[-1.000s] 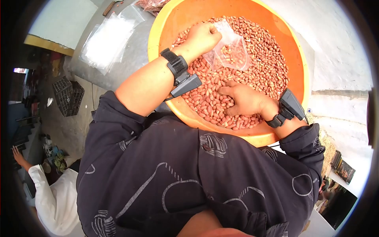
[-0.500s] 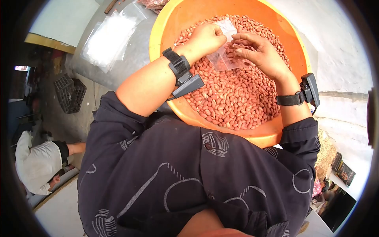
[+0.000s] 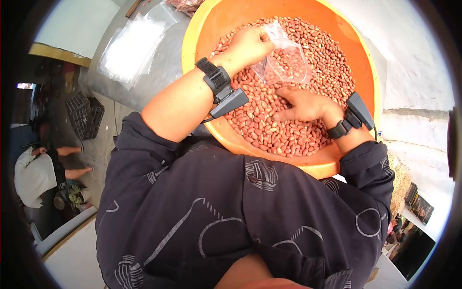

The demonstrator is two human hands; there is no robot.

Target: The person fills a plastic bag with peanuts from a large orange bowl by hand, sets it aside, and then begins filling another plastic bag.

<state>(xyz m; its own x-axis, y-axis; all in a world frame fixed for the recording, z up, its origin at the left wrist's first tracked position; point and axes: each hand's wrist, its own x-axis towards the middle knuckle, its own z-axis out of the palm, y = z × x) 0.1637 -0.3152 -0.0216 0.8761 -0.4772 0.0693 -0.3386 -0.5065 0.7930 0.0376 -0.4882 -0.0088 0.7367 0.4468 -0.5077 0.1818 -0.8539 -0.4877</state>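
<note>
A clear plastic bag [image 3: 288, 61] lies slanted over the peanuts inside a large orange basin, its mouth spread toward me. My left hand [image 3: 249, 46] is closed in a pinch on the bag's left side. Reddish-brown peanuts [image 3: 269, 130] fill much of the orange basin [image 3: 365, 72] and show through the plastic. Just below the bag's mouth, my right hand [image 3: 308, 105] reaches down to the peanuts, thumb and fingers apart, with its fingertips right at the surface of the pile.
Left of the basin, a stack of clear plastic bags [image 3: 134, 48] lies on a grey tabletop [image 3: 166, 72]. A filled bag [image 3: 186, 5] sits behind it. Black crates [image 3: 85, 115] stand on the floor, and another person [image 3: 36, 173] is farther left.
My right hand has moved from the bag's mouth down toward me onto the peanuts. The bag's mouth now hangs wider. My left hand has barely moved; the other person has shifted.
</note>
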